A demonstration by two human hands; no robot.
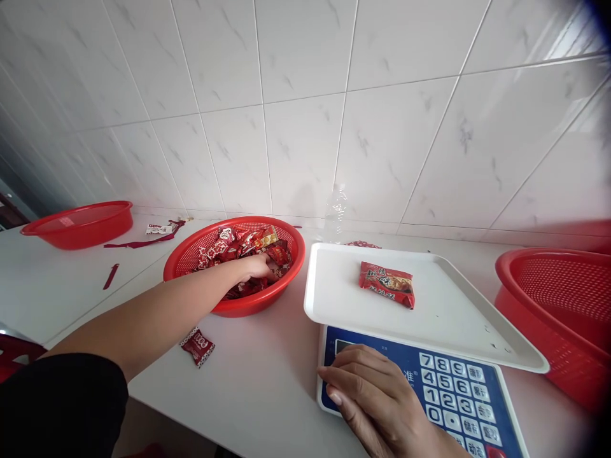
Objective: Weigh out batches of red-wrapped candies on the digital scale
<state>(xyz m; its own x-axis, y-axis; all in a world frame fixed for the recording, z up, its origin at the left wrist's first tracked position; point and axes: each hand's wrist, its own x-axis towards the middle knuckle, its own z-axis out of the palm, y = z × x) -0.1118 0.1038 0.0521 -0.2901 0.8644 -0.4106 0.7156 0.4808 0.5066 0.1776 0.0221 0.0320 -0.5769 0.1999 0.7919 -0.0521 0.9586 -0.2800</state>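
Observation:
My left hand (258, 267) reaches down into a red plastic basket (298, 254) filled with small wrapped snack packets (229, 245). Its fingertips dip among the packets, so their grip is hidden. My right hand (372, 391) lies over the left part of a digital scale (413, 356), covering much of its display. The fingers of that hand are loosely extended and hold nothing. One larger red snack packet (387, 284) lies on the scale's white tray (439, 318). A single dark red packet (197, 346) rests on the table in front of the basket.
Another red basket (548, 305) stands at the right, beside the tray. At the far left is a red basin (86, 222). A clear bottle (337, 213) stands by the tiled wall. A dark red ribbon (147, 242) and a red strip (111, 276) lie on the white table (267, 369).

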